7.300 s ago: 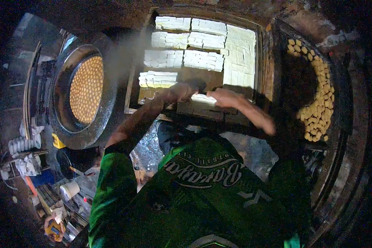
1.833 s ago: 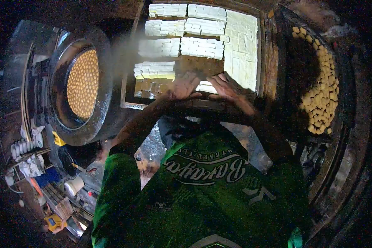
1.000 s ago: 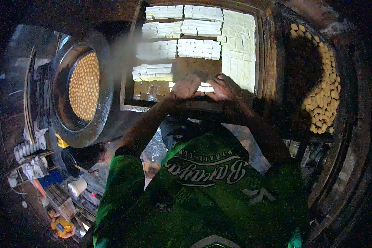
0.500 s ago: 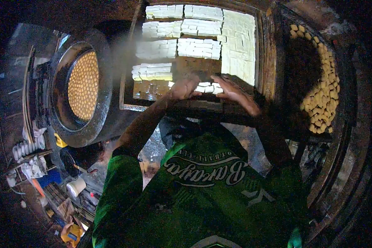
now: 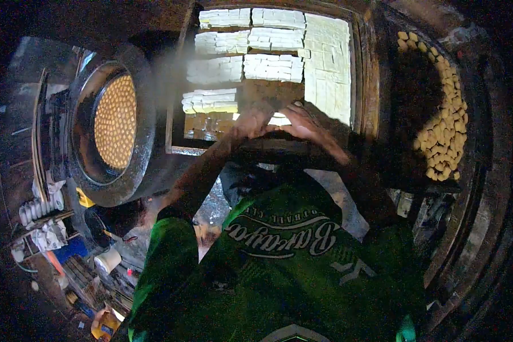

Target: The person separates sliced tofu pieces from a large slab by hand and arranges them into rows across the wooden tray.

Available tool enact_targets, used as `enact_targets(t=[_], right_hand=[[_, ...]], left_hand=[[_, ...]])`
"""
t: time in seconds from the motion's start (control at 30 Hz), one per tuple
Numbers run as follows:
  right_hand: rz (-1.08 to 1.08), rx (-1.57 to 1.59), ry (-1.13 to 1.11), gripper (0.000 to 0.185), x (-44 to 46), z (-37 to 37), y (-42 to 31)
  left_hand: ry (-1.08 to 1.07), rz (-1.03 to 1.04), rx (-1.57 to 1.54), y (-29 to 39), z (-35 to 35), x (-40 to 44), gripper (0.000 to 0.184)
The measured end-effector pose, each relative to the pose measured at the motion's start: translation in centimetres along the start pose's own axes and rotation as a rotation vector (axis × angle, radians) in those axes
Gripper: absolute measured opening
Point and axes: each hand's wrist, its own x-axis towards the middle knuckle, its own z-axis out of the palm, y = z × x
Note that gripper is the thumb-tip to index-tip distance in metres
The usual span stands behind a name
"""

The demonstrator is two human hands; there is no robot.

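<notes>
White tofu pieces (image 5: 279, 120) lie in a short row at the near side of a wooden tray (image 5: 176, 108). My left hand (image 5: 254, 121) presses on the left end of this row, fingers bent around it. From the other side my right hand (image 5: 303, 121) closes on the right end, and the two hands nearly meet. Both hands hide much of the row. Beyond them, stacked tofu strips (image 5: 272, 67) sit in neat blocks. A flat sheet of cut tofu (image 5: 328, 62) fills the tray's right side.
To the left stands a large round pan (image 5: 143, 142) with many golden fried pieces (image 5: 115, 122) in it. Browned tofu pieces (image 5: 447, 134) lie in a dark container at the right. A white bucket (image 5: 108, 261) and clutter are at the lower left.
My right hand has moved left, toward my left hand, narrowing the gap between them. The tofu row between the hands is now more covered.
</notes>
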Motion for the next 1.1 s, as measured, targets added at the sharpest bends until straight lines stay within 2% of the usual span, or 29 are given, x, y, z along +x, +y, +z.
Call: enact_targets(t=[0.07, 0.1, 0.13, 0.17, 0.2, 0.23, 0.3, 0.37, 0.4, 0.43, 0.47, 0.5, 0.53, 0.57, 0.6, 0.63, 0.67, 0.73, 0.77, 0.8, 0.87, 0.9, 1.0, 1.1], right_hand=[[0.023, -0.006, -0.075, 0.051, 0.3, -0.3, 0.9], [0.05, -0.014, -0.153, 0.048, 0.1, -0.3, 1.5], [0.048, -0.015, -0.155, 0.048, -0.2, 0.1, 1.9], [-0.049, -0.062, 0.009, 0.045, -0.5, 0.6, 2.1], [-0.147, -0.108, 0.174, 0.041, -0.5, 0.4, 1.5], [-0.149, -0.107, 0.175, 0.041, -0.6, -0.1, 1.2], [0.057, 0.008, -0.051, 0.041, -0.9, -1.3, 1.0], [0.084, 0.089, -0.021, 0.043, -1.0, -0.9, 0.6], [0.11, 0.172, 0.009, 0.045, -0.8, -0.8, 0.4], [0.11, 0.172, 0.011, 0.045, -0.7, -0.9, 0.3], [0.055, 0.077, -0.008, 0.047, -0.5, -1.1, 0.3], [0.002, -0.017, -0.028, 0.05, -0.5, -1.3, 0.3], [0.005, -0.016, -0.027, 0.05, -0.9, -0.8, 0.4], [0.002, -0.061, -0.004, 0.06, -1.2, -0.3, 0.3], [-0.003, -0.107, 0.018, 0.071, -1.5, 0.3, 0.5], [0.049, -0.056, -0.013, 0.08, -1.8, 0.7, 1.2], [0.044, -0.058, -0.019, 0.08, -1.6, -0.5, 0.7], [0.402, 0.013, -0.357, 0.072, -1.6, -3.8, -1.2], [0.309, 0.068, -0.283, 0.061, -1.8, -2.2, 0.5], [0.307, 0.063, -0.281, 0.061, -1.6, -2.4, 0.4], [0.348, 0.134, -0.227, 0.052, -1.7, -3.1, -0.2], [0.361, 0.157, -0.209, 0.049, -1.9, -3.5, -0.6], [0.312, 0.21, -0.152, 0.045, -2.3, -3.4, -0.6], [0.248, -0.084, -0.185, 0.052, -1.9, 1.9, 3.4]], left_hand=[[-0.341, -0.152, -0.073, 0.8, -2.0, 0.9, 0.045], [-0.339, -0.156, -0.073, 1.0, -2.3, 1.3, 0.045], [-0.473, -0.253, -0.13, 1.1, -2.6, 1.9, 0.045], [-0.607, -0.348, -0.187, 1.3, -3.0, 2.3, 0.044], [-0.605, -0.349, -0.186, 1.3, -2.9, 2.1, 0.044], [-0.473, -0.288, -0.167, 1.4, -2.9, 1.5, 0.045], [-0.208, -0.163, -0.128, 1.9, -2.7, 0.2, 0.046], [0.055, -0.035, -0.089, 2.1, -2.4, -0.4, 0.048], [0.056, -0.033, -0.088, 2.0, -2.5, -0.2, 0.048], [-0.089, -0.114, -0.173, 1.8, -2.7, 0.1, 0.05], [-0.234, -0.195, -0.258, 1.5, -2.8, 0.5, 0.052], [-0.236, -0.193, -0.259, 0.7, -1.6, 0.4, 0.052], [0.198, 0.177, 0.384, -0.1, -0.5, 0.1, 0.052], [0.373, 0.39, 0.698, -0.8, 0.6, -0.3, 0.052], [0.638, 0.548, 1.022, -0.9, 0.7, -0.3, 0.052], [0.257, 0.267, 0.454, 0.8, -1.5, 0.5, 0.055], [-0.116, -0.02, -0.115, 1.9, -2.9, 1.1, 0.058], [-0.105, 0.022, -0.046, 2.6, -2.5, 2.1, 0.059], [-0.1, 0.082, 0.031, 2.9, -2.5, 2.8, 0.06], [-0.095, 0.084, 0.032, 2.7, -1.8, 3.2, 0.06], [-0.23, 0.037, -0.134, 2.0, 0.0, 3.1, 0.055], [-0.372, -0.008, -0.195, 2.5, -1.3, 3.7, 0.048], [-0.371, 0.003, -0.182, 3.2, -2.2, 3.9, 0.057], [-0.488, -0.084, -0.262, 2.6, -1.7, 3.7, 0.063]])
